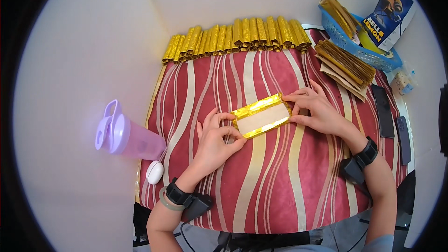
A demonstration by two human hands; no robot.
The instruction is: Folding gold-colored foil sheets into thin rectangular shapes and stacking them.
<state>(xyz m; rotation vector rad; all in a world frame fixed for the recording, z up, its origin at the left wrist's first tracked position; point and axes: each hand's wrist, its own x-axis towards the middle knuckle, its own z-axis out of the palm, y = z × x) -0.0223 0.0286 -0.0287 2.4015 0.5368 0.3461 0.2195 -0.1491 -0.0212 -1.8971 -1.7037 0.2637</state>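
Fingers [296, 97] partly cover both ends of the gold-edged card [262, 117]. The view's lower edge crops both arms [380, 184].

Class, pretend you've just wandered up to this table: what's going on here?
A person holds a flat, gold-edged piece by its two ends, the left hand at one end and the right hand at the other. A pale band shows between its gold long edges. Past it, gold tubes are lined up along the far side of the striped cloth. To the right, a stack of gold-brown sheets lies beside a blue basket.
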